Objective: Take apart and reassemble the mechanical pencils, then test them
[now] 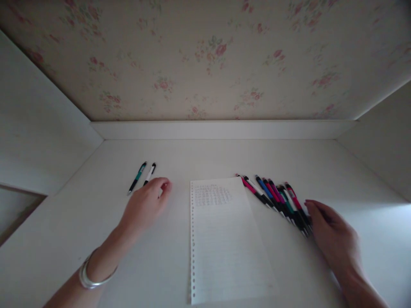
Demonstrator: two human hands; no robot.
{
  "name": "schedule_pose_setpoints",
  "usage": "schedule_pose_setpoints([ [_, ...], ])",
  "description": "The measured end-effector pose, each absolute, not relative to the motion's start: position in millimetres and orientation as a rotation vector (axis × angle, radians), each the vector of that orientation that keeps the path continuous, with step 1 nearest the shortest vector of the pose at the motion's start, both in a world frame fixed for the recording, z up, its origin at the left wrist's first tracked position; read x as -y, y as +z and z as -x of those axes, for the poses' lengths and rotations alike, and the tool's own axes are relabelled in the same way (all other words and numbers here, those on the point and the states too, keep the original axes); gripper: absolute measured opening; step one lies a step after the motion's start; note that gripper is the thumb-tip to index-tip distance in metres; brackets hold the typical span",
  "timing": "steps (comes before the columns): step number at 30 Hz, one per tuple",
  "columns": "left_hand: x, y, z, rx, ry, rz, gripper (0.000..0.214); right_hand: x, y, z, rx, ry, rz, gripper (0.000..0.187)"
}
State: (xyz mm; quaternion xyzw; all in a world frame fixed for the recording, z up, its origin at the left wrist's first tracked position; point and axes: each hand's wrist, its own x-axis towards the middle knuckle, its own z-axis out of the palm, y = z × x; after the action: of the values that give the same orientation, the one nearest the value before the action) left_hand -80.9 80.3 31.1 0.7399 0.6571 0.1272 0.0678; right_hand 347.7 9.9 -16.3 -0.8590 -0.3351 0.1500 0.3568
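Observation:
My left hand (146,205), a silver bangle (86,273) on its wrist, hovers at the left with fingers curled in and thumb close to them; nothing shows in it. Just beyond it lie a teal-and-black pen (137,177) and a white-and-black pen (150,172), the latter's lower end close to the hand. At the right, my right hand (334,235) is closed, its thumb and forefinger pinched beside a slanted row of pens (279,196) in pink, white, blue, purple, green and red with black grips. Whatever its curled fingers hold, if anything, is hidden.
A lined sheet of paper (224,248) with punched holes down its left edge lies between the hands, handwriting near its top. Its upper right corner meets the pink pen. White panels (38,119) flank the white tabletop (180,156), with floral wallpaper (205,77) behind.

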Motion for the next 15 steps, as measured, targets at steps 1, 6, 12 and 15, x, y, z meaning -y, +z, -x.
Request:
schedule_pose_setpoints([
  [1, -85.2, 30.6, 90.0, -2.108, 0.301, -2.226, 0.03, -10.3, -16.6, -347.4, 0.853, 0.392, 2.209, 0.044],
  [6, -96.6, 25.7, 114.2, -2.417, -0.092, -2.193, 0.045, -9.9, -22.4, -348.9, 0.857, 0.362, 2.15, 0.043],
  [12, -100.0, 18.1, 118.4, -2.36, -0.144, -2.122, 0.048, -5.2, -25.0, -349.5, 0.793, 0.373, 2.072, 0.044],
  [15, -103.2, 15.9, 121.4, -2.343, -0.096, -2.088, 0.045, -4.5, -24.5, -347.9, 0.763, 0.37, 2.036, 0.043],
])
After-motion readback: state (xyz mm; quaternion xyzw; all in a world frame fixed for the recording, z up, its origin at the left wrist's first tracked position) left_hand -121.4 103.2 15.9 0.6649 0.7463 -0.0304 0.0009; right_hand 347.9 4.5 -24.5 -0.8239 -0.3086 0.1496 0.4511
